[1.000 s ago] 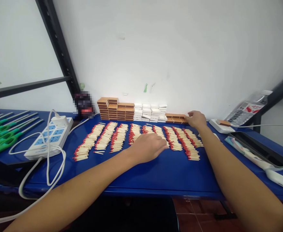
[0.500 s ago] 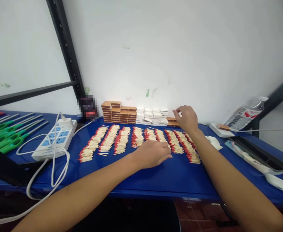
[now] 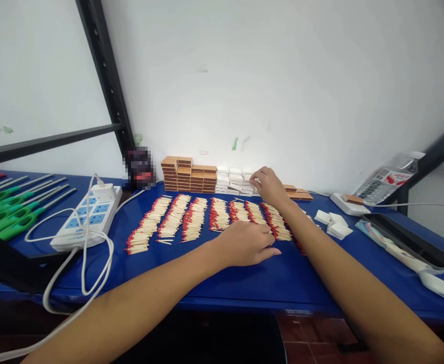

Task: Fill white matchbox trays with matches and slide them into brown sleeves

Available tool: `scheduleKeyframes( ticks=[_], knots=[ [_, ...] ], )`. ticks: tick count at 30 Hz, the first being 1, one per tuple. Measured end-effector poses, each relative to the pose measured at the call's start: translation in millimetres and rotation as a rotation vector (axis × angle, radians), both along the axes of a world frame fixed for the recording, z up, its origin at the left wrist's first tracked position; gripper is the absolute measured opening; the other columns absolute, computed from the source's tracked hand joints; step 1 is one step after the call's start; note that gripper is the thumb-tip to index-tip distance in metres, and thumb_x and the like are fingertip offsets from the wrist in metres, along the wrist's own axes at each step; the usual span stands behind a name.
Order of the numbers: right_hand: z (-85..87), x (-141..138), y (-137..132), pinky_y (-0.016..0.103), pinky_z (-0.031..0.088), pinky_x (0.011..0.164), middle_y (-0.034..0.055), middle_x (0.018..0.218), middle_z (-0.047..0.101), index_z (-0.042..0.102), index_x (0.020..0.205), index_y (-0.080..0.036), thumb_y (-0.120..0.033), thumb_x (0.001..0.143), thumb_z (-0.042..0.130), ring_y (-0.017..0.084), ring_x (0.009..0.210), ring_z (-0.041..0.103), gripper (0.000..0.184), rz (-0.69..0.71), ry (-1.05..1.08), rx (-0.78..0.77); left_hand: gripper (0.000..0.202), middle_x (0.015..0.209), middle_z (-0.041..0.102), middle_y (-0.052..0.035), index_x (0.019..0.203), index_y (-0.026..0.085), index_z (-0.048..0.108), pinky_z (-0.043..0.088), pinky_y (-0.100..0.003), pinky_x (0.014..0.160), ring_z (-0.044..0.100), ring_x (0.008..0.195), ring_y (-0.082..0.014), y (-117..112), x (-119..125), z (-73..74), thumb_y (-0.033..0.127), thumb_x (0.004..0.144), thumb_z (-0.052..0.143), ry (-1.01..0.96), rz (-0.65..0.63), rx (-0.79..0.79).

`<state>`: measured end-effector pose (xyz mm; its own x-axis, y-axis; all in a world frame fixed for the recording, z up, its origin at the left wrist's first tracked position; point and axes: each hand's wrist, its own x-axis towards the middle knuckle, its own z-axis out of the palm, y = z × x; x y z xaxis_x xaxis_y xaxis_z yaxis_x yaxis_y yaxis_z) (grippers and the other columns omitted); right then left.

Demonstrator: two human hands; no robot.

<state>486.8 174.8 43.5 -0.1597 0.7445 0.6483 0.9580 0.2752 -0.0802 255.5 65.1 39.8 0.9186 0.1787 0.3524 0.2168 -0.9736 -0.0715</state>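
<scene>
My right hand (image 3: 269, 184) reaches to the right end of the stacked white matchbox trays (image 3: 229, 179) by the wall, its fingers closed on a tray at the top. My left hand (image 3: 247, 243) hovers palm down in front of the matches, thumb apart from the fingers, with nothing seen in it. Several slanting rows of red-headed matches (image 3: 174, 215) lie across the blue table (image 3: 191, 275). My hands and right forearm hide parts of the right-hand rows. Brown matchbox sleeves (image 3: 189, 177) stand stacked left of the trays.
More brown sleeves (image 3: 298, 193) and loose white trays (image 3: 335, 225) lie to the right. Farther right are a tilted bottle (image 3: 389, 177), a white adapter (image 3: 349, 205) and a dark long case (image 3: 407, 240). A power strip (image 3: 89, 217) with cables and green-handled tools (image 3: 13, 212) occupy the left.
My right hand has moved left from near the low brown sleeves to the white trays. My left thumb has spread away from the fingers. The view has shifted slightly.
</scene>
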Motion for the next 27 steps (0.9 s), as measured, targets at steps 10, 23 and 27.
scheduleKeyframes(
  ticks=[10,23,27],
  knots=[
    [61.6,-70.8,-114.7,0.033,0.048,0.074,0.0059,0.096,0.072,0.071,0.097,-0.022,-0.034,0.105,0.059,0.021,0.084,0.063,0.019,0.432,0.164,-0.521,0.021,0.089,0.073,-0.0012,0.106,0.021,0.073,0.050,-0.032,0.073,0.071,0.083,-0.0204,-10.9,-115.1,38.2,0.041,0.103,0.072,-0.461,0.420,-0.053],
    [18.1,-169.2,-159.8,0.024,0.047,0.069,-0.0006,0.091,0.067,0.076,0.096,-0.021,-0.018,0.095,0.074,0.012,0.075,0.059,0.004,0.905,0.199,-0.875,0.025,0.091,0.065,-0.0008,0.097,0.025,0.079,0.052,-0.029,0.065,0.068,0.074,-0.0173,-65.9,-180.2,-20.1,0.047,0.089,0.085,-0.275,0.501,-0.365],
    [17.1,-173.7,-145.1,0.026,0.047,0.067,-0.0002,0.087,0.071,0.078,0.095,-0.022,-0.026,0.096,0.076,0.013,0.073,0.060,0.005,0.854,0.321,-0.811,0.024,0.098,0.068,-0.0015,0.108,0.026,0.079,0.056,-0.029,0.076,0.071,0.084,-0.0182,-68.6,-199.1,-28.6,0.042,0.092,0.085,-0.373,0.507,-0.394]
  ],
)
